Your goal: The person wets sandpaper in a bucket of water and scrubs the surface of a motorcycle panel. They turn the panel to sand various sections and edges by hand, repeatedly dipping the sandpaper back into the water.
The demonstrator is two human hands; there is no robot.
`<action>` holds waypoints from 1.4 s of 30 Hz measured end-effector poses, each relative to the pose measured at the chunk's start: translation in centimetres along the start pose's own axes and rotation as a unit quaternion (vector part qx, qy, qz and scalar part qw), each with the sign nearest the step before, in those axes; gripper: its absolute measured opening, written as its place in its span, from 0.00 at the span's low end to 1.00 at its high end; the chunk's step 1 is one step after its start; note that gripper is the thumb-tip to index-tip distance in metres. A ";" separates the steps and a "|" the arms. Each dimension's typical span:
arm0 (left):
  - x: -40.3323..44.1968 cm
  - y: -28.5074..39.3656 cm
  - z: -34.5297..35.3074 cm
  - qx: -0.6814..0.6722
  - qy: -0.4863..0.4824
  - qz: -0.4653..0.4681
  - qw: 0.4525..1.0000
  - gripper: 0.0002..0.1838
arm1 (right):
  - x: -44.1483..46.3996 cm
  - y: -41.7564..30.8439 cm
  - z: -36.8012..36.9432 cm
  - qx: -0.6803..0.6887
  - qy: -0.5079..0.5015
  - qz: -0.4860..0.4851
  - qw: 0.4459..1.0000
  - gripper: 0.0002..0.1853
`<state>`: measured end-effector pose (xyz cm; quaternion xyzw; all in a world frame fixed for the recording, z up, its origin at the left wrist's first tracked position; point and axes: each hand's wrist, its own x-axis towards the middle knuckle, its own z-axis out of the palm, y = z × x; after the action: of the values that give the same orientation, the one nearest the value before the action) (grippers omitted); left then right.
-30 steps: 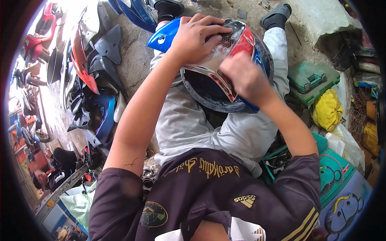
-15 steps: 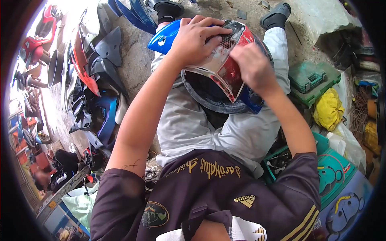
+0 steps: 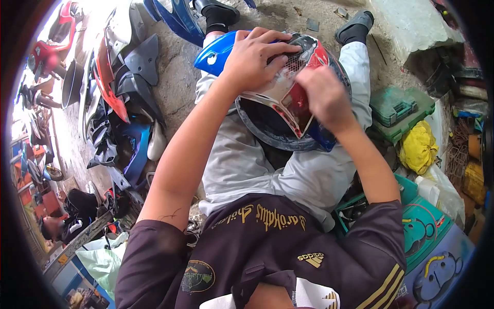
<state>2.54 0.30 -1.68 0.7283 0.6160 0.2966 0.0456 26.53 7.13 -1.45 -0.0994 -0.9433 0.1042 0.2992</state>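
A motorcycle fairing panel (image 3: 275, 86) in blue, white and red, with a mesh patch and scuffed paint, lies between my legs. Under it shows a round grey-rimmed object (image 3: 257, 133), whose kind I cannot make out. My left hand (image 3: 257, 59) lies with fingers spread across the panel's upper left, beside its blue end. On the red part, my right hand (image 3: 327, 95) is curled, fingers pressed together and blurred by motion. Whatever may be between those fingers is hidden.
Several fairing pieces (image 3: 139, 59) lean on the left. To the right stand a green tool case (image 3: 393, 108), a yellow bundle (image 3: 419, 147) and a teal case (image 3: 409, 190) holding metal parts. Another person (image 3: 64, 226) is at the lower left. Blue panels (image 3: 177, 20) lie beyond my foot.
The panel and both hands sit slightly lower in the view, as the whole scene has shifted a little. My right hand stays on the red part, still blurred.
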 end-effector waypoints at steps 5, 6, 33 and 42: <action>-0.2 0.2 -0.3 -0.007 -0.002 -0.007 1.000 0.21 | -1.3 -4.7 0.3 0.068 -0.074 -0.065 0.993 0.17; -0.1 0.1 -0.4 -0.003 0.000 -0.004 1.000 0.21 | -1.0 -4.1 -0.1 0.049 -0.065 -0.045 0.996 0.17; 0.0 1.0 0.1 0.034 0.020 -0.001 0.999 0.20 | -8.1 -7.3 3.0 0.444 0.379 0.486 0.650 0.12; 0.6 1.3 -0.1 0.075 -0.026 0.022 0.997 0.22 | -11.6 -4.4 -0.3 0.698 0.300 0.377 0.530 0.10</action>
<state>3.67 0.55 -0.85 0.7505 0.6192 0.2311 0.0002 35.40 0.04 -6.40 -0.2313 -0.2998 0.7962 0.4719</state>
